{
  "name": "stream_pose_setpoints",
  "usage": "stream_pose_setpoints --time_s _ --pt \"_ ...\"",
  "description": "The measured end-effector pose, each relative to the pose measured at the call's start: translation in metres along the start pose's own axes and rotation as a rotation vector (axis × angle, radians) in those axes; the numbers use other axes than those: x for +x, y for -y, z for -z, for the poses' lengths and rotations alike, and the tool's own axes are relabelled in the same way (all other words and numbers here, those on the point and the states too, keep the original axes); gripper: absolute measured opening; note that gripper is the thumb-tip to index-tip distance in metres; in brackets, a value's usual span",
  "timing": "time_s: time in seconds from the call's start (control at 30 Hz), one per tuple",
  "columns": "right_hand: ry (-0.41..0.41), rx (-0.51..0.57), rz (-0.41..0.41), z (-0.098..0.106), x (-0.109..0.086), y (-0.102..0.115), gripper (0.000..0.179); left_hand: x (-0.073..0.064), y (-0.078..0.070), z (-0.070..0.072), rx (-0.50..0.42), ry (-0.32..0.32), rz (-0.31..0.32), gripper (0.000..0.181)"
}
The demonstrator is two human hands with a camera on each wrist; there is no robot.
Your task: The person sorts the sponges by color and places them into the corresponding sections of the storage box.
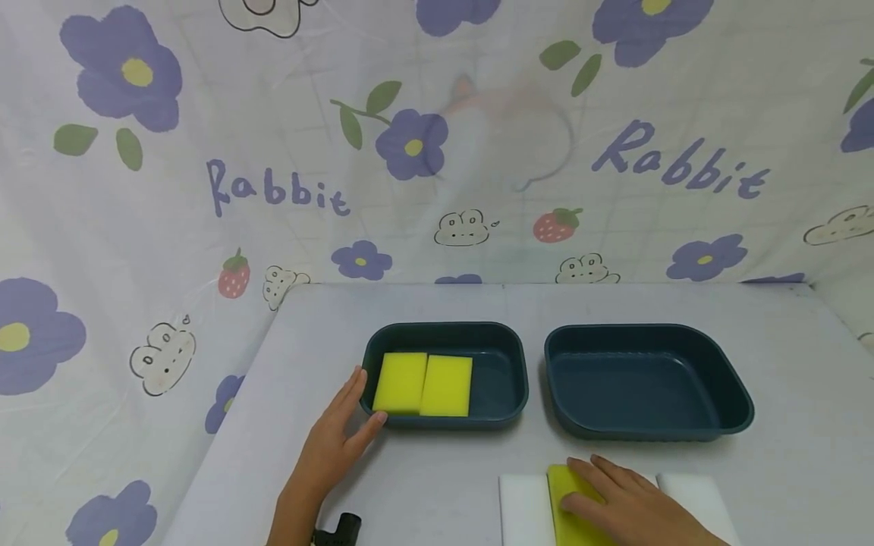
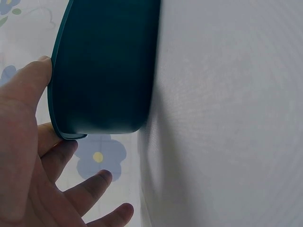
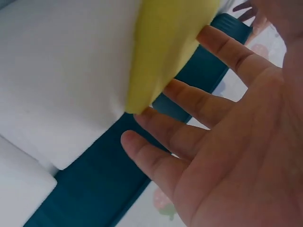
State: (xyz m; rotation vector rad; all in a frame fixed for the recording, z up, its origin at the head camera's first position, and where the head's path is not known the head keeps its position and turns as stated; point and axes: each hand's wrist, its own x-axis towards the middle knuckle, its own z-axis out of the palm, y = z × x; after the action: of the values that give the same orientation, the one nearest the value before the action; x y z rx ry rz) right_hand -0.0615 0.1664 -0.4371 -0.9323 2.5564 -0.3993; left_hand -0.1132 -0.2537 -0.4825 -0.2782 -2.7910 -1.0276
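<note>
In the head view, two yellow sponge blocks (image 1: 399,383) lie side by side in the left half of a dark teal bin (image 1: 501,379). My left hand (image 1: 334,440) rests at that bin's near left corner, with thumb and index fingertips touching the rim; the other fingers spread free in the left wrist view. My right hand (image 1: 624,504) lies over another yellow sponge block (image 1: 565,523), its fairly straight fingertips touching the block's edge in the right wrist view. White blocks (image 1: 526,508) lie beside and beneath this yellow one. My right palm hides part of them.
A second teal bin (image 1: 635,387) stands to the right of the first, nothing visible inside it. Both are on a white table (image 1: 437,462). A patterned curtain (image 1: 382,227) hangs behind the table and along its left side.
</note>
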Motion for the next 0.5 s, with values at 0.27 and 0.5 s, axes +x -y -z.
stream_pose_setpoints --time_s 0.27,0.5 --pt "0.019 0.073 0.000 0.0012 0.0009 -0.0051 0.059 -0.0004 -0.0004 -0.0007 0.008 -0.008 0.006 0.078" --pt "-0.037 0.025 0.070 0.0022 -0.0003 -0.0046 0.062 -0.0005 -0.0007 -0.0016 0.018 -0.012 0.006 0.078"
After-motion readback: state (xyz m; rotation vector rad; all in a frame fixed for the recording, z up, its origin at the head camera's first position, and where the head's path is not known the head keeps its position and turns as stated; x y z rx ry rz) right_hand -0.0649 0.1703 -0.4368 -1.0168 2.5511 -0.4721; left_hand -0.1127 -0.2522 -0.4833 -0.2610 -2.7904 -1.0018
